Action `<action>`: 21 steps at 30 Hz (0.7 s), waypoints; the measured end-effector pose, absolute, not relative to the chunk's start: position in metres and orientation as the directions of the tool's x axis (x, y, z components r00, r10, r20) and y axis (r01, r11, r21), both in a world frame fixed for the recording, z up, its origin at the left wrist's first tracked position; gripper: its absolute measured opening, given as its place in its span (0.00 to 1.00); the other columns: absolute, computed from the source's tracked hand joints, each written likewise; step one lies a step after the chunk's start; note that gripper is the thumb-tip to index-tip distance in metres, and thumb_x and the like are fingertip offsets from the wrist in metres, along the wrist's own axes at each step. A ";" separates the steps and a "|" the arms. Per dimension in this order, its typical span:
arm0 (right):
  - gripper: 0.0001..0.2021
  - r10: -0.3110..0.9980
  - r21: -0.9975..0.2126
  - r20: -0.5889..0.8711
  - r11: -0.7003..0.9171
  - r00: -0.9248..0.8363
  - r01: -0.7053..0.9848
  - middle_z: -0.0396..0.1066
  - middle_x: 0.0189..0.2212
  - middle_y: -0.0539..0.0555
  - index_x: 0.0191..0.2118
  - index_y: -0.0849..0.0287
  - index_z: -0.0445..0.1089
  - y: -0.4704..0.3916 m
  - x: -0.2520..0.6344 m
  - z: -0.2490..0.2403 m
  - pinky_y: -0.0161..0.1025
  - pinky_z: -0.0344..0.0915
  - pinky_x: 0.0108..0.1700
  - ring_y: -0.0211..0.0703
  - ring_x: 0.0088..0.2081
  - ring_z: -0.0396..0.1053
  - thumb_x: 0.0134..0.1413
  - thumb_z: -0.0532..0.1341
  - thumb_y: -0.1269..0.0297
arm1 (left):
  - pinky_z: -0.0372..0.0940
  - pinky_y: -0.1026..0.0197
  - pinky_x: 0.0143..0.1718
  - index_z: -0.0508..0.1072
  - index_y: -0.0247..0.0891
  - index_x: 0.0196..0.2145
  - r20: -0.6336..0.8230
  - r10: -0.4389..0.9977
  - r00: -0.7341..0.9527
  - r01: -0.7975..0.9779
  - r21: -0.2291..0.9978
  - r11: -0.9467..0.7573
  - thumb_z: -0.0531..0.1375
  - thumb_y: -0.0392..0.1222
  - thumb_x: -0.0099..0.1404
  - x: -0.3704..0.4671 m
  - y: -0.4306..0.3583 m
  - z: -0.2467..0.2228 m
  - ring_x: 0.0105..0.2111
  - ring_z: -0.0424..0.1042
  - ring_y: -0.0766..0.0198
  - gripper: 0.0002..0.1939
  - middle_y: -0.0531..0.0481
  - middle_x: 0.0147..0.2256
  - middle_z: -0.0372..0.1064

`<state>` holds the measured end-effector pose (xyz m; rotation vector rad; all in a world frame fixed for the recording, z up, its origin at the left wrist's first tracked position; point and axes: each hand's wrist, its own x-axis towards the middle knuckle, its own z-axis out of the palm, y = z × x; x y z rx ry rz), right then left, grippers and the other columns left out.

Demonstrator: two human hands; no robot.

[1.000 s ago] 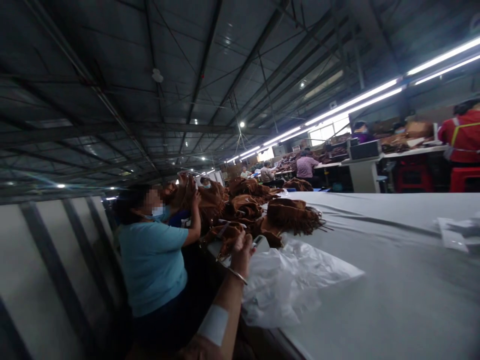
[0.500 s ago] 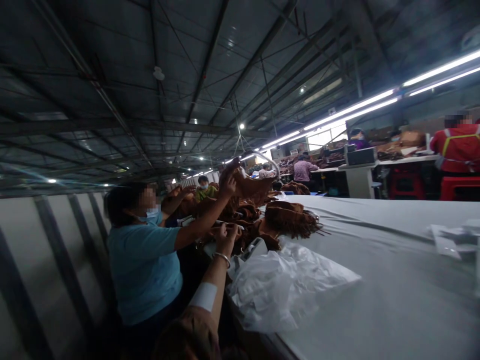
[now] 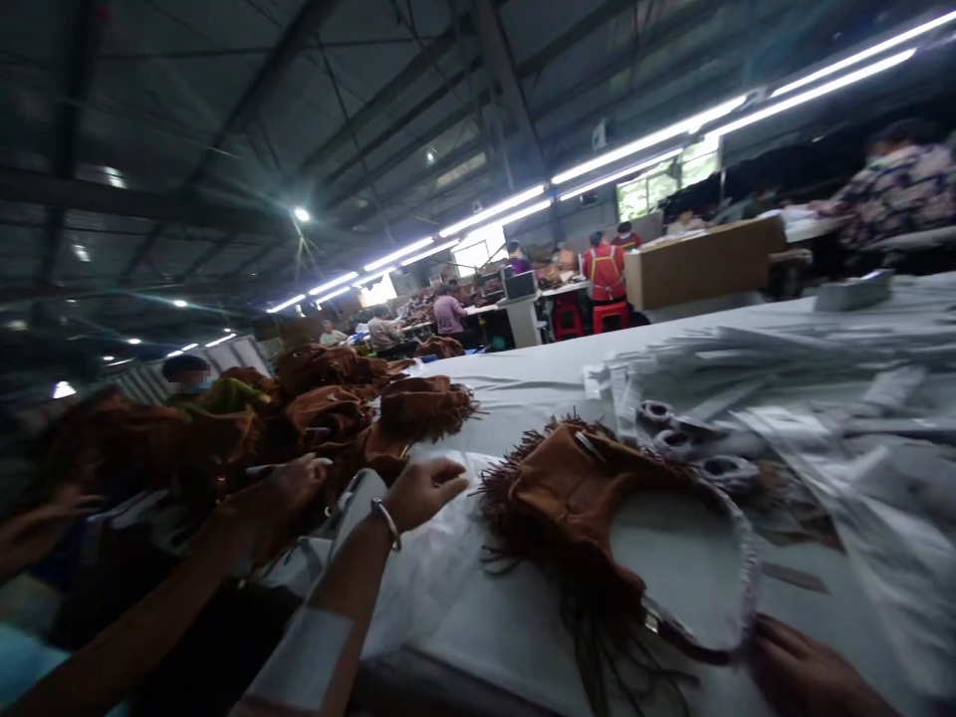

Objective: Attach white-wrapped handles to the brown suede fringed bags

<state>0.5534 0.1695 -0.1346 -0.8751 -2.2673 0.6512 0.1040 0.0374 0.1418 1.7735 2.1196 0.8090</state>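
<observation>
My left hand [image 3: 424, 492], with a silver bracelet at its wrist, hovers over clear plastic bags [image 3: 433, 558] on the table. Its fingers are loosely bent, thumb and fingertips apart, with nothing visible in them. At the lower right, my right hand [image 3: 803, 665] is closed on the strap of a brown fringed handbag [image 3: 572, 488]. Long fringe strands hang from the bag, and its strap loops round to the right. Part of my right hand is cut off by the frame edge.
A co-worker's hand [image 3: 295, 488] reaches in from the left beside a pile of brown fringed bags [image 3: 321, 413]. White rolls [image 3: 724, 476] and plastic sleeves [image 3: 717, 358] lie on the white table [image 3: 523, 373]. People sit at benches further back.
The view has swung right. My right hand and the fringed handbag it holds have come into view. My left hand now shows above the plastic bags, nearer the middle.
</observation>
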 end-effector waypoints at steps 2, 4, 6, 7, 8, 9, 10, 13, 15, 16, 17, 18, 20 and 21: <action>0.13 0.702 -0.625 0.280 0.651 -0.654 0.431 0.74 0.51 0.56 0.45 0.41 0.78 0.167 0.558 -0.133 0.51 0.69 0.56 0.62 0.55 0.68 0.54 0.61 0.54 | 0.67 0.62 0.46 0.78 0.34 0.44 0.168 0.950 -0.263 0.861 0.485 0.153 0.60 0.54 0.61 0.106 0.076 0.121 0.44 0.76 0.57 0.22 0.42 0.42 0.78; 0.16 0.717 -0.638 0.229 0.621 -0.658 0.455 0.72 0.54 0.59 0.47 0.47 0.78 0.164 0.559 -0.122 0.54 0.65 0.59 0.62 0.57 0.66 0.56 0.59 0.53 | 0.67 0.62 0.46 0.77 0.34 0.47 0.137 0.947 -0.292 0.870 0.449 0.203 0.60 0.55 0.61 0.111 0.114 0.096 0.44 0.76 0.57 0.24 0.42 0.43 0.78; 0.17 0.744 -0.694 0.206 0.570 -0.636 0.441 0.71 0.54 0.62 0.46 0.52 0.78 0.161 0.558 -0.108 0.54 0.63 0.60 0.62 0.57 0.66 0.58 0.58 0.51 | 0.67 0.62 0.43 0.77 0.34 0.47 0.099 0.943 -0.317 0.864 0.441 0.244 0.60 0.56 0.60 0.119 0.149 0.071 0.43 0.76 0.56 0.25 0.41 0.42 0.78; 0.18 0.765 -0.744 0.193 0.523 -0.615 0.416 0.71 0.54 0.62 0.46 0.54 0.78 0.159 0.555 -0.102 0.53 0.63 0.60 0.61 0.57 0.67 0.58 0.58 0.50 | 0.68 0.62 0.41 0.78 0.35 0.44 0.079 0.939 -0.335 0.860 0.433 0.271 0.60 0.56 0.60 0.124 0.164 0.060 0.41 0.77 0.56 0.23 0.41 0.40 0.79; 0.19 0.795 -0.806 0.178 0.456 -0.580 0.377 0.71 0.53 0.62 0.46 0.55 0.78 0.158 0.552 -0.097 0.52 0.64 0.59 0.60 0.56 0.67 0.58 0.58 0.50 | 0.67 0.62 0.40 0.80 0.36 0.40 0.060 0.933 -0.355 0.856 0.421 0.299 0.61 0.55 0.60 0.129 0.178 0.051 0.39 0.77 0.55 0.21 0.42 0.37 0.79; 0.19 0.834 -0.874 0.154 0.365 -0.529 0.321 0.72 0.53 0.62 0.46 0.55 0.77 0.158 0.547 -0.093 0.51 0.65 0.58 0.60 0.55 0.68 0.57 0.58 0.49 | 0.67 0.61 0.38 0.80 0.37 0.35 0.045 0.927 -0.373 0.854 0.406 0.324 0.62 0.54 0.59 0.135 0.189 0.043 0.37 0.77 0.55 0.17 0.42 0.34 0.79; 0.20 0.877 -0.936 0.108 0.249 -0.469 0.249 0.73 0.51 0.61 0.46 0.55 0.77 0.158 0.541 -0.091 0.51 0.66 0.57 0.59 0.54 0.69 0.56 0.59 0.48 | 0.67 0.61 0.37 0.80 0.38 0.30 0.036 0.922 -0.386 0.855 0.391 0.342 0.63 0.51 0.57 0.140 0.199 0.038 0.35 0.77 0.54 0.13 0.43 0.31 0.78; 0.21 0.951 -0.983 -0.169 -0.181 -0.258 -0.022 0.77 0.40 0.62 0.40 0.58 0.75 0.162 0.515 -0.085 0.53 0.72 0.47 0.62 0.46 0.74 0.46 0.64 0.46 | 0.65 0.60 0.36 0.77 0.40 0.22 0.062 0.918 -0.391 0.868 0.357 0.346 0.65 0.42 0.51 0.153 0.212 0.034 0.34 0.76 0.53 0.05 0.42 0.28 0.77; 0.20 0.938 -0.917 -0.310 -0.338 -0.154 -0.212 0.77 0.33 0.62 0.34 0.59 0.72 0.170 0.499 -0.071 0.50 0.75 0.38 0.62 0.40 0.76 0.37 0.69 0.50 | 0.65 0.59 0.36 0.76 0.40 0.22 0.118 0.915 -0.387 0.877 0.355 0.325 0.63 0.40 0.51 0.160 0.211 0.044 0.34 0.75 0.53 0.03 0.42 0.29 0.77; 0.20 0.940 -0.895 -0.322 -0.342 -0.116 -0.286 0.76 0.32 0.61 0.33 0.59 0.70 0.174 0.494 -0.058 0.47 0.75 0.34 0.61 0.38 0.77 0.35 0.70 0.52 | 0.64 0.59 0.37 0.76 0.40 0.23 0.153 0.910 -0.386 0.880 0.358 0.314 0.62 0.41 0.52 0.162 0.207 0.051 0.34 0.74 0.54 0.04 0.43 0.29 0.77; 0.20 0.952 -0.889 -0.294 -0.305 -0.087 -0.341 0.76 0.30 0.60 0.32 0.60 0.69 0.178 0.491 -0.042 0.44 0.74 0.30 0.59 0.35 0.77 0.33 0.71 0.54 | 0.64 0.59 0.37 0.75 0.39 0.23 0.190 0.902 -0.389 0.881 0.363 0.303 0.61 0.41 0.54 0.164 0.201 0.061 0.34 0.74 0.55 0.06 0.43 0.28 0.76; 0.20 0.970 -0.896 -0.233 -0.242 -0.070 -0.373 0.76 0.30 0.59 0.33 0.60 0.68 0.183 0.490 -0.023 0.41 0.72 0.28 0.56 0.34 0.77 0.34 0.72 0.55 | 0.64 0.59 0.37 0.75 0.39 0.24 0.228 0.892 -0.391 0.882 0.370 0.292 0.60 0.42 0.55 0.165 0.193 0.071 0.34 0.73 0.55 0.07 0.44 0.28 0.75; 0.22 0.994 -0.908 -0.085 -0.105 -0.068 -0.406 0.74 0.28 0.55 0.36 0.60 0.69 0.190 0.495 0.022 0.38 0.71 0.26 0.50 0.30 0.76 0.36 0.73 0.54 | 0.63 0.59 0.37 0.74 0.38 0.24 0.301 0.869 -0.394 0.881 0.394 0.263 0.58 0.45 0.57 0.166 0.170 0.094 0.33 0.72 0.56 0.10 0.45 0.27 0.74; 0.22 0.997 -0.907 -0.007 -0.038 -0.076 -0.420 0.74 0.27 0.53 0.37 0.60 0.69 0.191 0.500 0.047 0.37 0.71 0.25 0.48 0.29 0.75 0.37 0.73 0.54 | 0.63 0.60 0.36 0.74 0.38 0.24 0.331 0.857 -0.395 0.878 0.411 0.246 0.57 0.46 0.58 0.166 0.156 0.105 0.32 0.71 0.57 0.11 0.47 0.26 0.73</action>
